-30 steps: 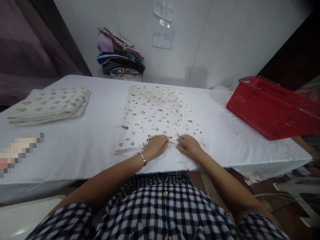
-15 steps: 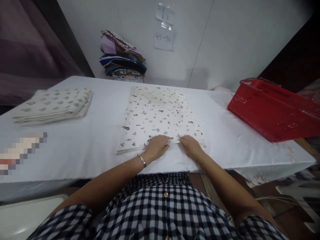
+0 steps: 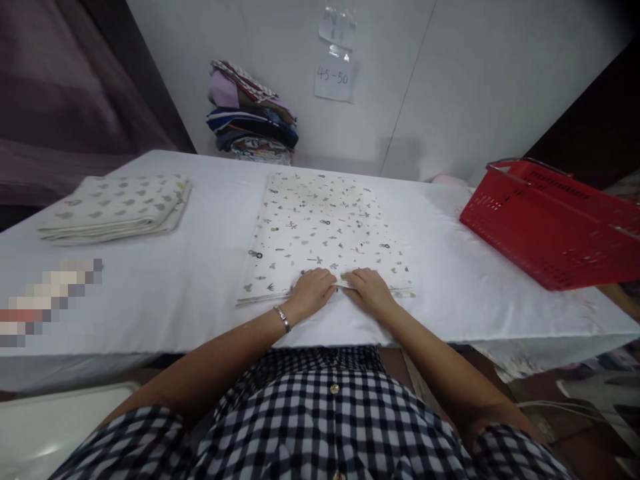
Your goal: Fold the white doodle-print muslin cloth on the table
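A white folded cloth [image 3: 320,227] with small grey and black prints lies flat in front of me, its layered edge towards me. My left hand [image 3: 313,292] is closed on the middle of that near edge, fingers over the top and thumb by the fold. Close beside it, my right hand [image 3: 369,290] pinches the same edge from the other side, fingers pointing left. A short stretch of fold shows between the two hands. What the fingertips hold underneath is hidden.
A second folded cloth [image 3: 120,207] with grey motifs lies at the left on the white-covered table [image 3: 215,227]. Below it is a pixelated item [image 3: 50,300]. A red plastic basket [image 3: 555,227] stands tilted at the right. Folded fabrics [image 3: 255,113] are stacked by the wall.
My right hand has slid left along the near edge, closer to my left hand. My left hand stays in nearly the same place on the cloth. The view has shifted slightly.
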A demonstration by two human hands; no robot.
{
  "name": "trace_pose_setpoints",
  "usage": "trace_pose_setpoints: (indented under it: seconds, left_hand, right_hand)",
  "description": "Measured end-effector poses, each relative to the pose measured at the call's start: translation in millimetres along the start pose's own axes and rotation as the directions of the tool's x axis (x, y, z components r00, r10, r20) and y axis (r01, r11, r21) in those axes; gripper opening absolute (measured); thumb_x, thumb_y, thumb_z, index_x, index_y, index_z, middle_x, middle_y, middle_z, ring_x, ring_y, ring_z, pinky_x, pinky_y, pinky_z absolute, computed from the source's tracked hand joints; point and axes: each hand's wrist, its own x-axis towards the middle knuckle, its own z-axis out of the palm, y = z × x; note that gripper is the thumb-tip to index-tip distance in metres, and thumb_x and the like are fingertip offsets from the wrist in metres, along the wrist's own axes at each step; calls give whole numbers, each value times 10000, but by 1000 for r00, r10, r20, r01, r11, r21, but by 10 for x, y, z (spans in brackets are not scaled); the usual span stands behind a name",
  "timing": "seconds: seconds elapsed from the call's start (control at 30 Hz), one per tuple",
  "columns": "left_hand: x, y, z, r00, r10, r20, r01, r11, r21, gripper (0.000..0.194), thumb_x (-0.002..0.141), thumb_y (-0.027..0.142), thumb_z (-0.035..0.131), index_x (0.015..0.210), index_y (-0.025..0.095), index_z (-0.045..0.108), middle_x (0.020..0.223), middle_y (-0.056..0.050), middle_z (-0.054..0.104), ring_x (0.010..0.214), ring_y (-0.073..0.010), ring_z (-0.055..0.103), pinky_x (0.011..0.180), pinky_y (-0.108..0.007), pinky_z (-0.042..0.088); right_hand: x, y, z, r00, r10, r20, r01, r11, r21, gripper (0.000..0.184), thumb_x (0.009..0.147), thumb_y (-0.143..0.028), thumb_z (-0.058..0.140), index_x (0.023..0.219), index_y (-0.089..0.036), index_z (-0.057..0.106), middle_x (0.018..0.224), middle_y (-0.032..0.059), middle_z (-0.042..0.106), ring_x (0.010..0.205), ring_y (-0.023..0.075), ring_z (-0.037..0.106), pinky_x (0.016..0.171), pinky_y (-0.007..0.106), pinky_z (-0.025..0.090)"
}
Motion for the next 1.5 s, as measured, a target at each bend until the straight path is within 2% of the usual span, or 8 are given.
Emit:
trace_pose_setpoints:
  seconds: [0.13,0.27,0.53,0.83,1.0,1.13,1.37,1.5]
  left_hand:
    - [-41,-42,-37,1000,-22,13,22,999,25,121,899,242,488,931,179,585,902,-49,614,874,-208,537,736,-340,411]
    - [-194,-202,-155,996,-88,23,87,995,58,148,858,170,497,958,185,606,935,-56,627,902,-221,542,760,-354,430]
    - [-655,-650,-479,961,-270,-61,275,958,87,225,853,184,459,997,182,632,1017,-76,663,956,-240,576,821,-388,462]
    - [-1000,-880,-637,884,-443,-151,460,882,101,293,852,184,437,1057,213,643,1084,-61,669,1004,-231,589,859,-376,465]
    - [-1071,-954,-611,890,-450,-73,454,891,35,319,857,180,421,1085,215,642,1095,-43,679,1015,-212,604,870,-348,476]
    - [-1129,-977,-647,854,-509,-112,516,856,46,337,861,203,419,1127,198,625,1108,-64,677,1033,-225,604,881,-353,472]
    - [-1218,-914,-697,797,-602,-37,599,797,-74,225,829,226,468,1018,214,589,947,-26,685,858,-190,626,766,-304,473]
    - [-1259,-919,-651,803,-595,-39,588,800,-114,178,823,209,475,971,216,573,938,-24,673,848,-186,616,764,-311,471]
  right_hand:
    - [100,-25,54,1000,-19,-22,22,991,131,226,921,-208,442,1040,-174,631,964,96,636,882,204,530,786,334,435]
    - [95,27,26,999,34,-31,-24,961,274,215,912,-210,464,1046,-198,632,968,72,639,920,190,546,809,317,457]
    - [80,78,9,998,56,10,-56,944,325,247,919,-258,451,1069,-227,645,1005,65,644,956,189,557,839,332,468]
    - [70,47,-30,997,72,-12,-67,964,257,272,912,-239,445,1088,-240,653,1009,66,642,961,195,566,818,319,480]
    - [112,4,-41,996,19,88,-36,978,204,276,911,-264,444,1089,-214,649,1007,69,653,928,194,573,805,319,471]
    - [132,-34,-45,994,15,113,-30,990,139,278,900,-241,443,1074,-193,654,1028,84,648,935,204,561,795,324,467]
    - [118,0,16,994,-27,109,15,993,117,289,885,-240,458,1111,-215,638,1054,83,639,945,206,566,788,327,475]
    - [188,-97,13,987,-89,131,79,994,80,286,896,-261,457,1111,-203,636,1039,98,635,912,220,559,776,346,467]
